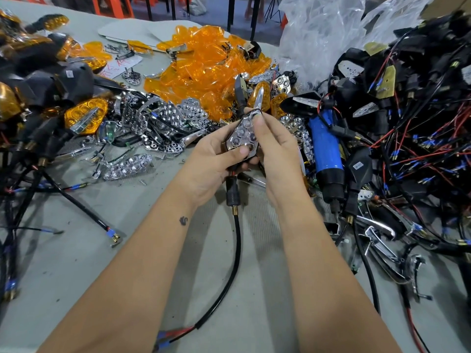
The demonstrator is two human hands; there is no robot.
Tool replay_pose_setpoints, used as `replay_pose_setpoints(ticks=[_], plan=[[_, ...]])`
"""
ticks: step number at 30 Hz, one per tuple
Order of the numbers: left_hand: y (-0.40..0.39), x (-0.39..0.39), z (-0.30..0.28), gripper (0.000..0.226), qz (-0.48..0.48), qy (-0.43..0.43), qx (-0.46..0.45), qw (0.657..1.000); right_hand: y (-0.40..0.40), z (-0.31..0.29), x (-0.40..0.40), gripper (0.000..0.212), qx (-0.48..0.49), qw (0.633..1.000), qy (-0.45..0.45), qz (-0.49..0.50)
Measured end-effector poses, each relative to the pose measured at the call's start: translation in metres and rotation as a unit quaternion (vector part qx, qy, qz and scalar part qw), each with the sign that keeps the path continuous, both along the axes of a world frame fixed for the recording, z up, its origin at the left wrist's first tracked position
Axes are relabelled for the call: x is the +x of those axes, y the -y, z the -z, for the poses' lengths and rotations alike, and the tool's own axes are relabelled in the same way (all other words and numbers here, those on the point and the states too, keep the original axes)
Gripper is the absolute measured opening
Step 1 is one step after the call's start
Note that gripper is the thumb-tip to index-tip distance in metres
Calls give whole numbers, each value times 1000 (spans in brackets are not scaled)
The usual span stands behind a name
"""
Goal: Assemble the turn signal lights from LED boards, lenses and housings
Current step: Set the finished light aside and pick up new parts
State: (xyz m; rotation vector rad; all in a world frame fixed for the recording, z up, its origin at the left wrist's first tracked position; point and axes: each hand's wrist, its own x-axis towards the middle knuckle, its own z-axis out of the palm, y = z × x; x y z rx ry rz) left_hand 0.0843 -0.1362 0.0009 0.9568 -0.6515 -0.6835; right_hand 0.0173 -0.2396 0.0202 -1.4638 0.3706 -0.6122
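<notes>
Both hands hold one turn signal housing above the table's middle. A chrome reflector (243,133) with round cups sits in its face. My left hand (216,156) grips the housing from below, thumb on the reflector's lower edge. My right hand (274,146) pinches the reflector's upper tip with its fingertips. The housing's black stalk (232,191) and cable (237,250) hang down to the table and end in red and blue leads. The housing body is mostly hidden by my fingers.
A heap of orange lenses (204,62) lies behind my hands. Loose chrome reflectors (163,121) lie left of centre. Finished lights (51,80) are piled at the far left. Black housings with tangled wires (413,123) fill the right, with a blue electric screwdriver (327,149) beside them.
</notes>
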Motion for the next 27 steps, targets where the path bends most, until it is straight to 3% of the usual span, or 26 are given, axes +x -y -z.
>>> replay_pose_setpoints(ticks=[4,11,17,25,27], plan=[[3,-3,3,48,-7,27,23,999,-4,2,2,35,36,999,-11,17],[5,-4,5,61,-14,46,39,998,-3,6,3,29,51,997,0,53],[6,-3,7,34,-19,45,73,996,-1,11,5,28,25,998,-1,64],[8,6,10,24,-50,35,92,994,-2,8,5,27,-27,998,-33,39],[8,11,12,22,-67,22,82,994,-6,7,7,26,-90,994,-52,41]])
